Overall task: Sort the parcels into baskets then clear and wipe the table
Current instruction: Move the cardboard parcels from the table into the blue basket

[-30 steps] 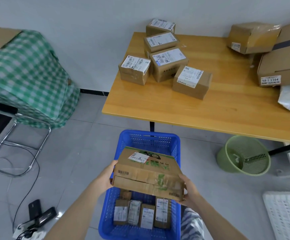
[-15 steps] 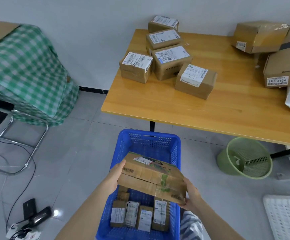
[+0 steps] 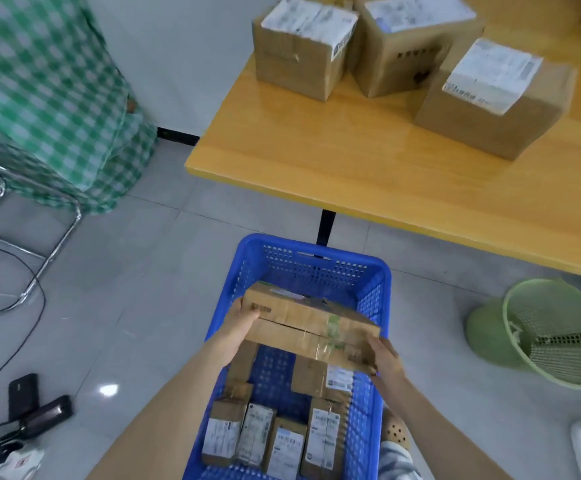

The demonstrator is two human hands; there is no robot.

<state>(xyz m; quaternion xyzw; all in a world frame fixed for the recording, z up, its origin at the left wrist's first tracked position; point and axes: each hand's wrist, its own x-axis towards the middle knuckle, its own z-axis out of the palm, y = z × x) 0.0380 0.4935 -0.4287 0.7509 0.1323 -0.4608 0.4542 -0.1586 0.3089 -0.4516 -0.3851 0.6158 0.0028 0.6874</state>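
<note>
Person stands over the blue basket [image 3: 317, 251] on the floor, just off the worktop's [image 3: 368, 174] near edge. Both hands are clamped on one flat parcel [image 3: 311, 325]: the left hand [image 3: 239, 327] wraps its left end and the right hand [image 3: 384, 358] grips its near-right corner, so the hands are apart by the parcel's length. The parcel hangs tilted over the basket's middle; I cannot tell if it is below the rim. My read of the step: lower it in and let go. To do that well, level it first and aim for the bare far half, not the row of small parcels [image 3: 271, 441] standing at the basket's near end. A brown parcel [image 3: 320, 375] lies right under the right hand, so the flat one may land crooked there. The side seam is taped, so it is better carried from beneath than squeezed. Slide the fingers out sideways once it rests. Hidden: the basket floor beneath the parcel, and the fingertips under it. The parcel's top label is foreshortened and unreadable, and all other labels are blurred. Three boxes [image 3: 303, 46] sit by the worktop's left edge, their tops partly cropped. The worktop runs out of frame at the right and far sides, so the count of remaining parcels is unknown. The basket's near end is cut off. A green wastebasket [image 3: 556, 334] stands on the floor under the worktop's near edge.
</note>
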